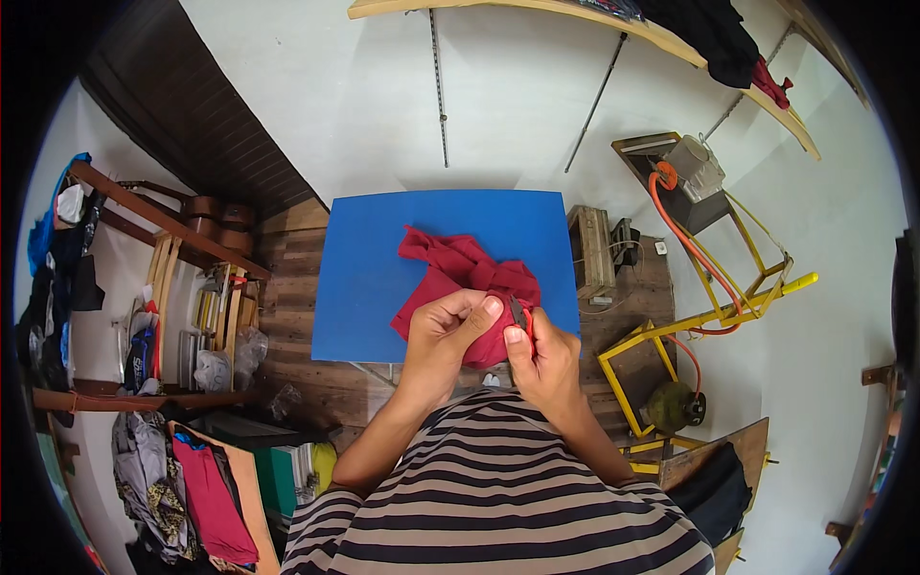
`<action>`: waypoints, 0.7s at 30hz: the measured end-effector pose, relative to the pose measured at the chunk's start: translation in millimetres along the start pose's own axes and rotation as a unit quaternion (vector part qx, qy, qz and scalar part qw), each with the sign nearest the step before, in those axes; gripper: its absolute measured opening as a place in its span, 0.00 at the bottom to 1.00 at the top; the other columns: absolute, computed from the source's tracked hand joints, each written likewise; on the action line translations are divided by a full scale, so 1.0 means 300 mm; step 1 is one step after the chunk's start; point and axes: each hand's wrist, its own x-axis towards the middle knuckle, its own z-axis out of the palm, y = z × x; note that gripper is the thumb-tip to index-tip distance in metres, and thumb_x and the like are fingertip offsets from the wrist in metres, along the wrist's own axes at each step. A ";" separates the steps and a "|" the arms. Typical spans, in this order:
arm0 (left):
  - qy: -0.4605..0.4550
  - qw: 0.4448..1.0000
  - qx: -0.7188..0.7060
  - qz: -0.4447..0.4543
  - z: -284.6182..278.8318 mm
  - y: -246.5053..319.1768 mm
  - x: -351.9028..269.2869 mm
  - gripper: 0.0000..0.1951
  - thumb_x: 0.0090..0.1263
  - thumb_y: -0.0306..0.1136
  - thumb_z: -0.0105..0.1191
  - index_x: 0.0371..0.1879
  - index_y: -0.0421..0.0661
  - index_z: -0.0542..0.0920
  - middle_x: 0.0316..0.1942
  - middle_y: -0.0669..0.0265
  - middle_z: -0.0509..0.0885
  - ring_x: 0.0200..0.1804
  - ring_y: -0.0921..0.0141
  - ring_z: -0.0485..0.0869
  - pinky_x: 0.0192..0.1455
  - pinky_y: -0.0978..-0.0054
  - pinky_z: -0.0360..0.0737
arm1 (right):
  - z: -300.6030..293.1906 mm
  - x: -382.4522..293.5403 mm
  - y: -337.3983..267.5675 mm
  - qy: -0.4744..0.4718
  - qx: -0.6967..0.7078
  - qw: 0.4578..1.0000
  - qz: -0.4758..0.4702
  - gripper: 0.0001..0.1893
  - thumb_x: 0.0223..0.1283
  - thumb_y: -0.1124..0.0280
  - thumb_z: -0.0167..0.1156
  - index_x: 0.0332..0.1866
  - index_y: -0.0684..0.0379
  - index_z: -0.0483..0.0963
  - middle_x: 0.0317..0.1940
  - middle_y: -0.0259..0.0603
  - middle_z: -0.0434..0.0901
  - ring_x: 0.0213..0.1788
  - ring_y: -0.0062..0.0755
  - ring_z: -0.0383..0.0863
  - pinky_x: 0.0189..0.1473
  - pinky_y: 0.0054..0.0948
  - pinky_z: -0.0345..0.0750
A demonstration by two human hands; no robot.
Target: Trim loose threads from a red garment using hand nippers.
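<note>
A dark red cloth, perhaps a garment, (460, 262) lies crumpled over the blue tabletop (359, 287), its near end lifted in both hands. My left hand (449, 330) pinches the bunched fabric, thumb on top. My right hand (543, 352) grips the same piece at its right side, thumb pressed near a bright red edge. Between the two thumbs shows a small dark grey patch (517, 312) on the cloth. The fingertips beneath the fabric are hidden.
Right of the table stand a wooden crate (593, 251), a yellow metal frame (708, 316) with an orange hose (683, 233), and a green gas cylinder (668, 406). Shelves with clothes and bags (213, 370) line the left. A wooden shelf (668, 39) with dark clothing hangs on the far wall.
</note>
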 end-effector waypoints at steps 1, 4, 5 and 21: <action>-0.001 1.000 0.005 -0.003 0.002 -0.001 0.004 0.07 0.71 0.31 0.56 0.37 0.39 0.83 0.29 0.75 0.80 0.33 0.85 0.73 0.38 0.86 0.69 | -0.002 0.002 0.004 -0.001 0.000 1.000 -0.001 0.13 0.64 0.66 0.59 0.33 0.66 0.68 0.16 0.48 0.72 0.17 0.46 0.75 0.20 0.37 0.69; -0.002 1.000 0.003 -0.014 0.027 0.019 0.013 0.07 0.70 0.30 0.57 0.38 0.39 0.84 0.27 0.76 0.79 0.32 0.85 0.72 0.38 0.85 0.69 | -0.014 0.011 0.015 0.003 0.004 1.000 -0.002 0.13 0.64 0.65 0.58 0.30 0.65 0.68 0.15 0.46 0.70 0.15 0.42 0.73 0.20 0.34 0.68; -0.001 1.000 -0.005 -0.022 0.036 0.025 0.017 0.07 0.70 0.29 0.57 0.39 0.39 0.84 0.27 0.76 0.78 0.32 0.85 0.72 0.37 0.85 0.68 | -0.023 0.016 0.018 0.001 0.030 0.999 0.032 0.14 0.65 0.66 0.58 0.29 0.64 0.68 0.14 0.45 0.69 0.15 0.39 0.71 0.20 0.33 0.67; 0.001 0.999 0.042 0.005 0.052 0.020 0.069 0.10 0.70 0.33 0.58 0.38 0.38 0.84 0.29 0.75 0.81 0.31 0.85 0.72 0.36 0.86 0.68 | -0.125 0.080 0.077 -0.047 -0.043 0.997 -0.033 0.15 0.56 0.64 0.66 0.27 0.62 0.69 0.17 0.44 0.71 0.16 0.42 0.72 0.20 0.33 0.69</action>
